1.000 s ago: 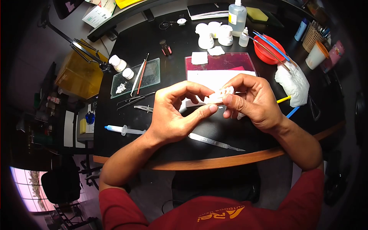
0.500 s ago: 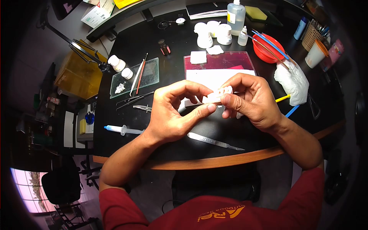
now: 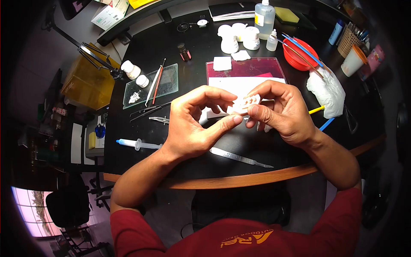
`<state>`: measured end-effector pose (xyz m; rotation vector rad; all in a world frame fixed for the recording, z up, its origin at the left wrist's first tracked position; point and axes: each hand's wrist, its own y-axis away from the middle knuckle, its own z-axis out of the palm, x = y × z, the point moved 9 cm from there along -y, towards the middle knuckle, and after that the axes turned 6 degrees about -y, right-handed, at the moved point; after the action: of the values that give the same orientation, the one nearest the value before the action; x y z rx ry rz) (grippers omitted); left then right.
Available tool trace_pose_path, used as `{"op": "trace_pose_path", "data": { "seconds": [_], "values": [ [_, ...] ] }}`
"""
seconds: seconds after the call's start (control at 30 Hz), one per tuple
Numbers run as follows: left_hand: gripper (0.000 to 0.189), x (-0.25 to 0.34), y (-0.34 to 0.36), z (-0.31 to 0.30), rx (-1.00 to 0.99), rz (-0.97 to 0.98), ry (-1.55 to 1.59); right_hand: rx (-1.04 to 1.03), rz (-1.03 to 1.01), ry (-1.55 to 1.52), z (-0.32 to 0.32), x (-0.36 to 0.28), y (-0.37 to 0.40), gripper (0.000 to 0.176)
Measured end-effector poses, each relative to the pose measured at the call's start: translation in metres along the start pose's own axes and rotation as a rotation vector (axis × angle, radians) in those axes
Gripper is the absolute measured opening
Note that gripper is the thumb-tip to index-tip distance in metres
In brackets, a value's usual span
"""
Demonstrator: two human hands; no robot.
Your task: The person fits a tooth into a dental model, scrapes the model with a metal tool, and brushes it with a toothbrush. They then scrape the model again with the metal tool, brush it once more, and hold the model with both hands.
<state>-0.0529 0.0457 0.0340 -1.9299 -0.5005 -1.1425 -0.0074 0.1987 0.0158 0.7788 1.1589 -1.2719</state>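
Observation:
A small white dental model (image 3: 247, 102) with a row of tooth shapes is held up over the near part of the desk. My left hand (image 3: 192, 122) grips its left end between the thumb and fingers. On the other end, my right hand (image 3: 287, 116) has its thumb pressed to the front and the fingers curled behind. The fingers hide parts of the model. Below the hands lies a scalpel handle (image 3: 239, 157). A syringe with a blue tip (image 3: 139, 144) rests left of it, partly behind my left wrist. White paper (image 3: 222, 83) lies beyond the model.
On the left, a glass slab (image 3: 171, 79) carries two thin instruments, white powder and a small jar (image 3: 142, 81). White jars (image 3: 251, 38) and a clear bottle (image 3: 265, 21) stand at the back. A red bowl (image 3: 295, 58) with brushes sits right, beside crumpled tissue (image 3: 327, 92).
The dental model has tilted, so its tooth surfaces face me more. My fingers shifted slightly upward with it; both hands still hold it.

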Motion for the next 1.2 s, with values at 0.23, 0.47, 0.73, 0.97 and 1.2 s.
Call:
{"op": "trace_pose_path", "data": {
  "seconds": [0.23, 0.47, 0.73, 0.97, 1.2],
  "values": [
    [0.033, 0.0025, 0.0005, 0.0009, -0.065, 0.023, -0.063, -0.005, 0.042, 0.011, -0.0007, 0.0046, -0.0015, 0.022],
    [0.032, 0.0028, 0.0001, 0.0007, -0.067, 0.027, -0.054, -0.013, 0.039, 0.0, 0.0022, 0.0015, -0.001, 0.02],
    [0.033, 0.0032, 0.0, 0.001, -0.075, 0.046, -0.056, -0.012, 0.043, -0.015, 0.0027, 0.0007, -0.0006, 0.02],
    [0.033, 0.0041, -0.0004, 0.001, -0.074, 0.054, -0.083, -0.001, -0.02, 0.045, 0.0001, 0.0016, -0.001, 0.023],
    [0.035, 0.0039, 0.0012, 0.0013, -0.042, 0.033, -0.075, 0.005, -0.04, 0.072, 0.001, -0.001, -0.0004, 0.023]
  ]
}}
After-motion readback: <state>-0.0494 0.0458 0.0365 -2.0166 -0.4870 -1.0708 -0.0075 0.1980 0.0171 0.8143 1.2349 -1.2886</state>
